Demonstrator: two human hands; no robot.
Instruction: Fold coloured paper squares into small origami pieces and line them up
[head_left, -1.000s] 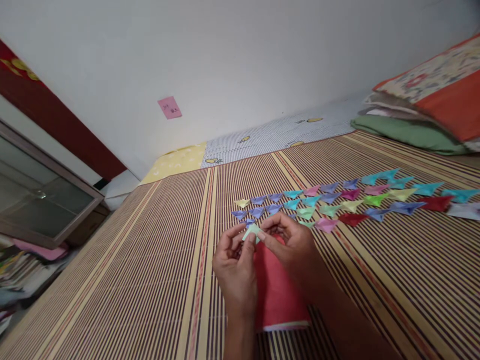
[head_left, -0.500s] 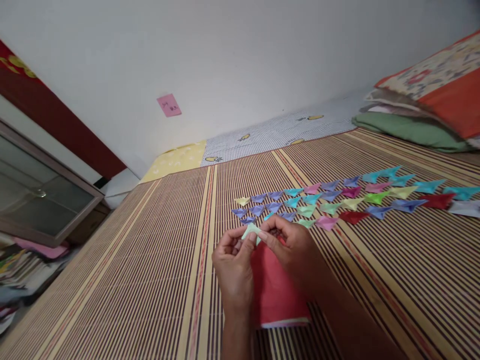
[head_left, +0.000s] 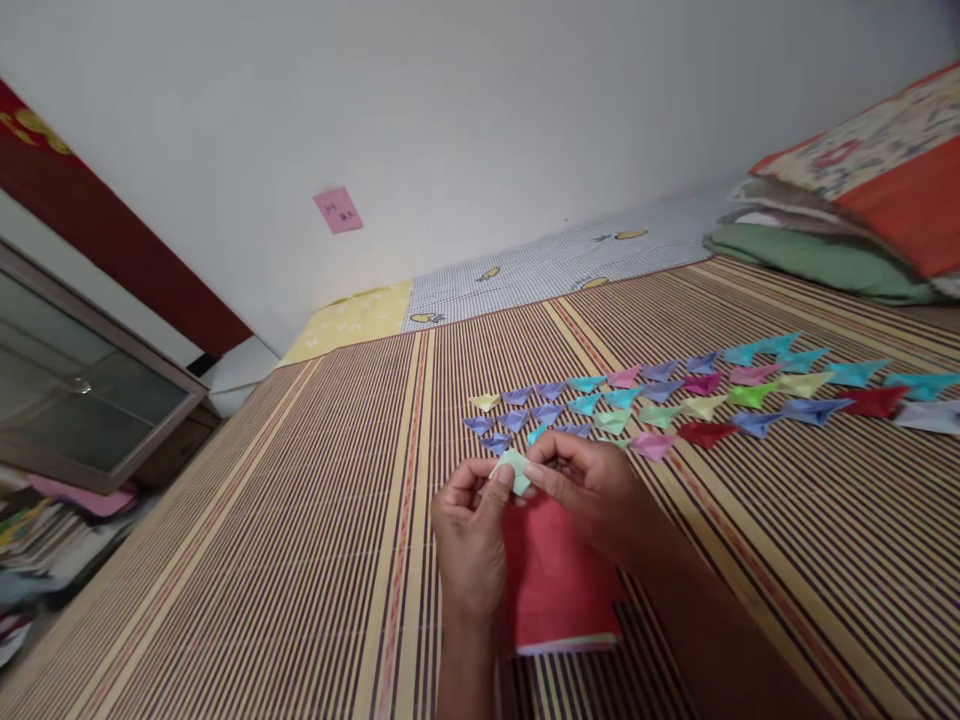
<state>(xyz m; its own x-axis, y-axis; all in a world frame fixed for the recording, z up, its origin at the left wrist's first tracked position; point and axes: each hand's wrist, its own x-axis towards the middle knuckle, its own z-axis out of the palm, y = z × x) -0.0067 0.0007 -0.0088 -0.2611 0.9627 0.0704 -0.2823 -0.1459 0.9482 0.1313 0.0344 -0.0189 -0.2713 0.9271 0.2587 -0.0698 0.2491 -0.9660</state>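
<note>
A small folded piece of pale green paper (head_left: pixel 514 470) is pinched between both hands. My left hand (head_left: pixel 474 530) grips its left side, thumb lying across the front. On the right edge, the thumb and fingers of my right hand (head_left: pixel 589 495) close on the same paper. Beneath the hands lies a stack of paper with a red sheet (head_left: pixel 559 580) on top, partly covered by the wrists. Just beyond, several rows of small folded paper boats (head_left: pixel 705 405) in many colours spread to the right. My hands hide some of the nearest ones.
A striped bamboo mat (head_left: pixel 315 520) covers the bed. Folded bedding and a pillow (head_left: pixel 862 190) are piled at the far right. A pink note (head_left: pixel 338 210) is stuck to the wall. A glass-fronted cabinet (head_left: pixel 90 370) stands at the left beyond the bed's edge.
The pale green paper has turned and now shows a wider, squarer face. Both hands have shifted slightly to the right and keep hold of it.
</note>
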